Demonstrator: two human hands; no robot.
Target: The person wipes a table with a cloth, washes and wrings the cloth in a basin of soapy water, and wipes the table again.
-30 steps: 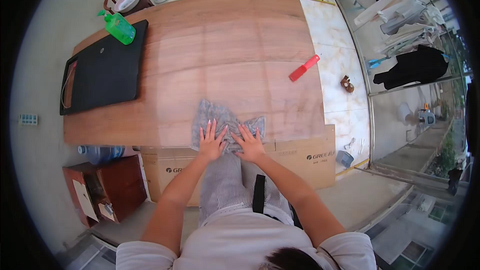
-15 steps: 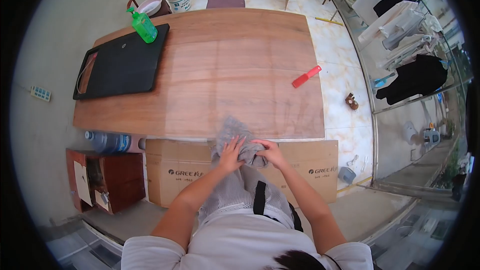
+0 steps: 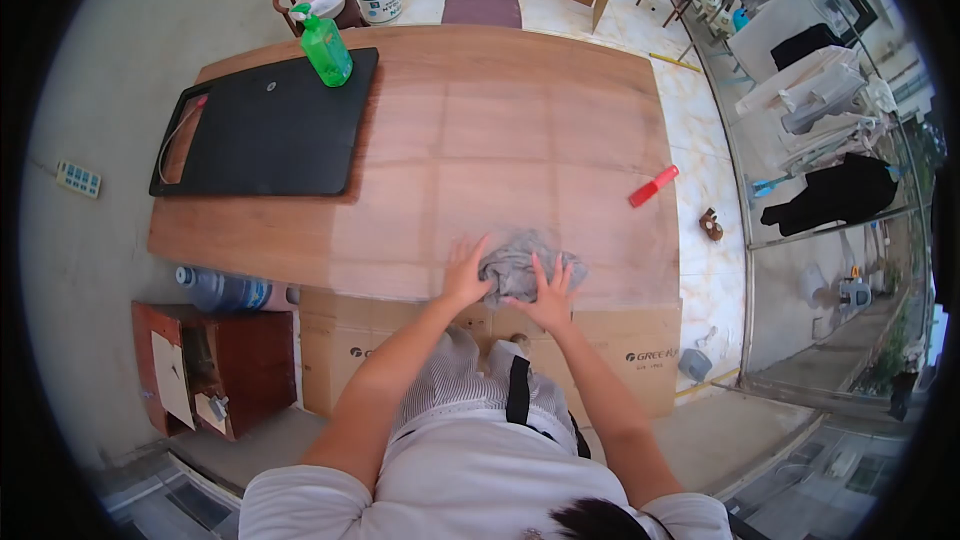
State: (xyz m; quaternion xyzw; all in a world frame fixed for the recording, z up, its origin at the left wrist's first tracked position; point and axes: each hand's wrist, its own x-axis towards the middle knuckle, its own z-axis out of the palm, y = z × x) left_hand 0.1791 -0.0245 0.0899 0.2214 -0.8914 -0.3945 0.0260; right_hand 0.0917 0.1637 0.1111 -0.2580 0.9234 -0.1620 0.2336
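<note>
A crumpled grey cloth (image 3: 518, 262) lies bunched on the near edge of the wooden table (image 3: 500, 110). My left hand (image 3: 466, 273) is at the cloth's left side, its fingers stretched out and its thumb near or touching the fabric. Spread fingers of my right hand (image 3: 547, 297) rest over the cloth's front right part. Further right on the tabletop lies a red comb-like tool (image 3: 654, 186).
On the table's left is a black panel (image 3: 275, 130), with a green pump bottle (image 3: 325, 48) at its far edge. Flattened cardboard (image 3: 630, 340) is below the near edge. A wooden cabinet (image 3: 250, 365) and a large water bottle (image 3: 225, 290) stand left.
The cloth has moved from beyond the table's near edge onto the tabletop, forward and to the right. Both hands have gone forward with it, and their fingers are more spread.
</note>
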